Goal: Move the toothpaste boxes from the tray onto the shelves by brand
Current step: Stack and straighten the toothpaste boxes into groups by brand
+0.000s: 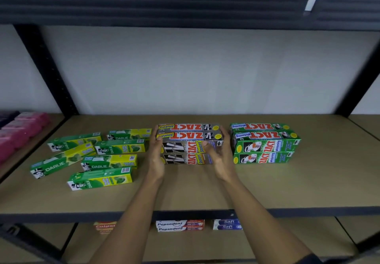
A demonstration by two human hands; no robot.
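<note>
A stack of silver Zact Smokers boxes (190,138) lies in the middle of the brown shelf (195,189). My left hand (157,154) presses its straight fingers against the stack's left end. My right hand (219,153) cups the right end, thumb on the front face and fingers curled round the upper boxes. A stack of green Zact Whitening boxes (265,143) stands to the right, apart from my hands. Several green-and-yellow Darlie boxes (92,158) lie loosely scattered on the left. The tray is out of view.
On the lower shelf are Colgate boxes (104,226), Pepsodent boxes (180,225) and Safi boxes (226,224). Pink packs (22,130) sit on the neighbouring shelf at far left. Black uprights (47,70) frame the bay, and a dark shelf underside (185,0) hangs overhead.
</note>
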